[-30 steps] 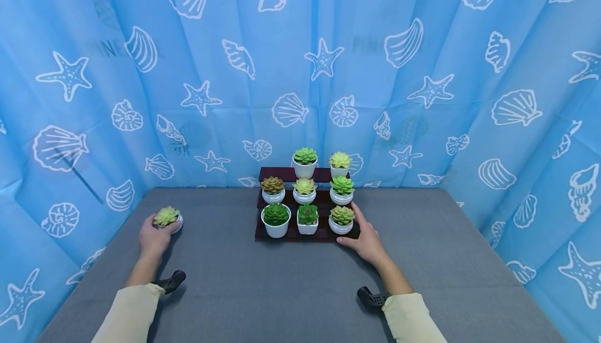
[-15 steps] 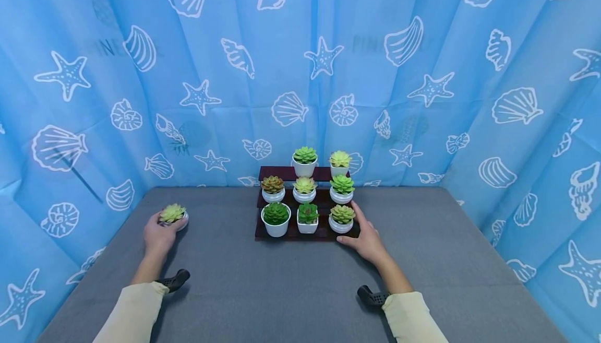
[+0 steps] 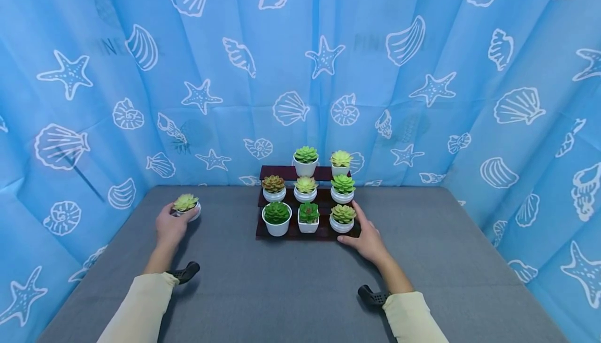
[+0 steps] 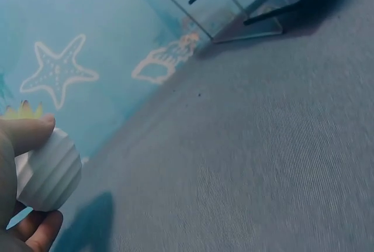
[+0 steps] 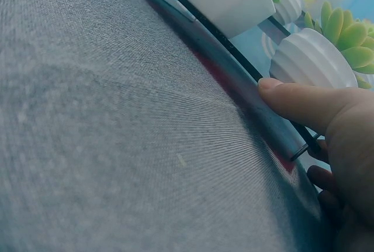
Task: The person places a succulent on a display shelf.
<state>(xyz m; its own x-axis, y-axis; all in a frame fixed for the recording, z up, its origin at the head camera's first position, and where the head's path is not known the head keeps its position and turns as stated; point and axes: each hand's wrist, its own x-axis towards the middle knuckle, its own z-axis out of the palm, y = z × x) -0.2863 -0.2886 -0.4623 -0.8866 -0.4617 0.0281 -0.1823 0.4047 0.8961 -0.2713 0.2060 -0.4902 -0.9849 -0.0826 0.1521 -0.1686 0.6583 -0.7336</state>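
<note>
At the left of the head view, my left hand (image 3: 170,226) holds a pale green succulent (image 3: 186,202) in a white pot, thumb on one side and fingers on the other. The left wrist view shows the ribbed white pot (image 4: 55,173) off the table, with a shadow below. My right hand (image 3: 371,244) grips the lower right corner of a dark three-tier plant stand (image 3: 271,173). In the right wrist view its thumb (image 5: 292,97) lies on the front edge of the shelf, and other fingers curl at the side, beside a potted succulent (image 3: 342,217).
Several potted succulents fill the stand's tiers, among them a brown-red one (image 3: 274,184) and a dark green one (image 3: 277,216). The top tier's left part is bare. A grey cloth (image 3: 281,291) covers the table; a blue shell-print curtain (image 3: 300,71) hangs behind.
My left hand has moved to the right and slightly away from me with the potted succulent, nearer the stand. My right hand has stayed at the stand's corner.
</note>
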